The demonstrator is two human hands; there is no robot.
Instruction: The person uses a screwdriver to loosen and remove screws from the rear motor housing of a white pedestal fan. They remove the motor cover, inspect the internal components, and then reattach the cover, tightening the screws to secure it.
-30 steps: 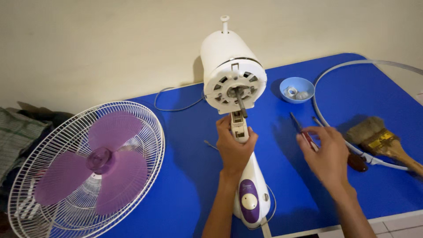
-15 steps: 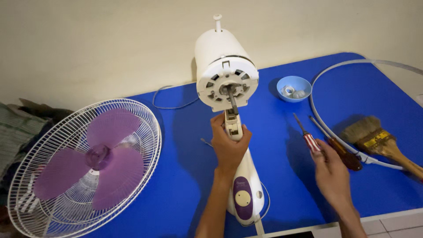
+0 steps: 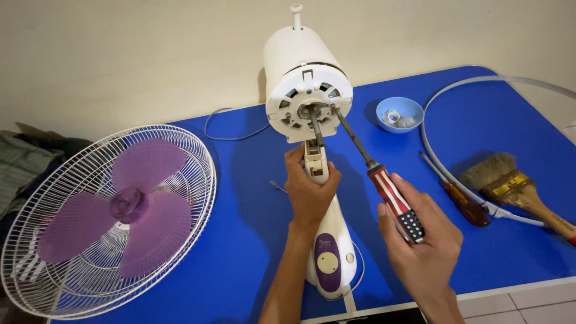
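Lying flat at the far left of the blue table (image 3: 240, 252), a white wire fan guard (image 3: 105, 219) holds a purple blade (image 3: 129, 207) with 3 lobes inside it. A thin white cord (image 3: 231, 132) loops along the wall edge behind it.

Moving right, the person's left hand (image 3: 309, 189) is closed around the neck of the white fan stand (image 3: 327, 258), just under the motor housing (image 3: 306, 78). The stand lies on the table with its purple control panel facing up, and the housing tilts up toward the camera, its round face and bare shaft showing. A small knob sticks out of the top of the housing.

Next comes the right hand (image 3: 423, 243), clamped around the red-and-white striped handle of a screwdriver (image 3: 375, 171). The shaft slants up and left, and its tip rests at the front of the motor housing, just beside the central shaft. Whether the tip sits in a screw head, I cannot tell.

Farther right, a small light-blue bowl (image 3: 400, 114) stands near the wall with a few small pale parts in it. A white ring (image 3: 447, 168), curved like a hoop, runs from the top right edge down across the table. A second screwdriver (image 3: 459, 198) with a dark brown handle lies just inside that curve, touching or nearly touching it. At the far right a worn paintbrush (image 3: 510, 180) with a wooden handle lies across the ring.
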